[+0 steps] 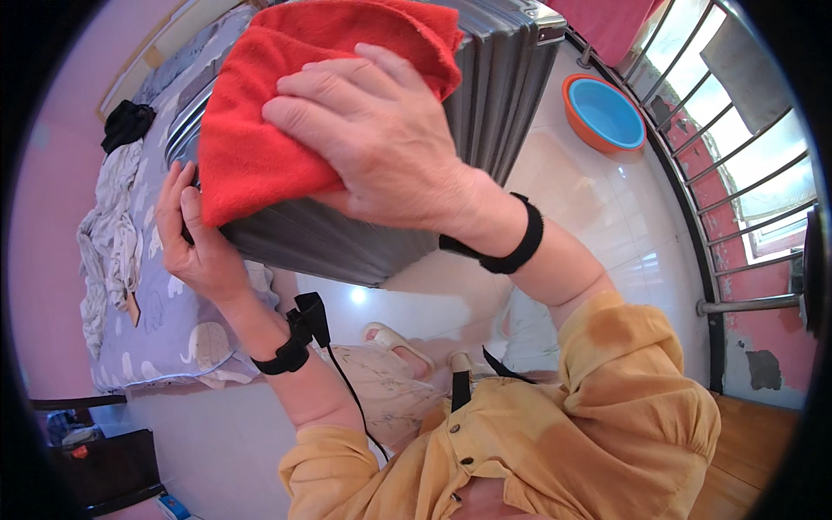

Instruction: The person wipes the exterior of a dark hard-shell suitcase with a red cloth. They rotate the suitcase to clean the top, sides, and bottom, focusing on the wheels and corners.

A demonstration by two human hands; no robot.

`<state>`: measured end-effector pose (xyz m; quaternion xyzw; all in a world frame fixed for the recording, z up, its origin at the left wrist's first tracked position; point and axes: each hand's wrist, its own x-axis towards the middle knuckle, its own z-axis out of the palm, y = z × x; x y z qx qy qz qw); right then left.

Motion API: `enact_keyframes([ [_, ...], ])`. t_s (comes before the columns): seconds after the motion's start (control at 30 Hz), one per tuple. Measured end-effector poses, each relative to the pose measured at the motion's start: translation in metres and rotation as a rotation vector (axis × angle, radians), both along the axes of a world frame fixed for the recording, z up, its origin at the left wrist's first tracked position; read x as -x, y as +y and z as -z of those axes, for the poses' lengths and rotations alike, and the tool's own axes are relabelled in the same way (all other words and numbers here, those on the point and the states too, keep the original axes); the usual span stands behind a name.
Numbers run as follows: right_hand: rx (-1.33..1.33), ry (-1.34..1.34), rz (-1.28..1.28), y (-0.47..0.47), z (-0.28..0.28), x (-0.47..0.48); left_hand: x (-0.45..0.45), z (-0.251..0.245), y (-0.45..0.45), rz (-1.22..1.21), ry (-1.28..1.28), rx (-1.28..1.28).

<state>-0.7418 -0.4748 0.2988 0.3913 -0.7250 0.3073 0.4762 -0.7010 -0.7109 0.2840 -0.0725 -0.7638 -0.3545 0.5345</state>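
Observation:
A red cloth (260,149) lies over the end of a grey ribbed hard-shell suitcase (325,240) with shiny metal corners. My right hand (383,136) presses on the cloth, its fingers spread across the folds. My left hand (201,247) rests at the suitcase's left edge beside the cloth's lower corner, its fingers partly hidden behind that edge. Black straps circle both wrists, and a small black device with a cable sits at the left one. The cloth hides much of the suitcase's near end.
A bed with a patterned purple sheet (156,312) stands at the left, holding crumpled pale clothing (117,227) and a black cloth item (128,125). On the tiled floor at the right is a blue basin (606,112) inside an orange one (585,133). Metal railings (747,303) line the window side.

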Motion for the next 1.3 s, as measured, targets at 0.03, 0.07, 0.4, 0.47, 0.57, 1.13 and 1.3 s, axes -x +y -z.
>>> enact_keyframes([
  [0.03, 0.010, 0.007, 0.005, 0.003, -0.001, 0.003, -0.001, 0.000, 0.004, -0.012, -0.008, -0.008],
  [0.07, -0.006, -0.021, 0.029, 0.010, -0.004, 0.006, -0.002, 0.000, 0.008, 0.008, 0.014, 0.010],
  [0.4, 0.055, -0.015, 0.137, 0.022, -0.014, 0.000, -0.011, 0.013, 0.067, 0.037, 0.094, 0.234],
  [0.47, 0.102, 0.050, 0.057, 0.010, -0.005, -0.006, -0.010, 0.022, 0.068, 0.050, 0.062, 0.202],
  [0.57, 0.131, 0.088, 0.007, 0.004, 0.011, -0.008, -0.003, 0.031, 0.060, 0.279, 0.127, 0.163],
  [1.13, 0.207, -0.418, 0.020, 0.019, 0.255, -0.028, 0.010, 0.010, 0.080, 0.211, 0.152, 0.212],
  [1.3, 0.384, -0.762, 0.003, 0.008, 0.234, -0.056, 0.014, 0.014, 0.080, 0.210, 0.174, 0.227],
])
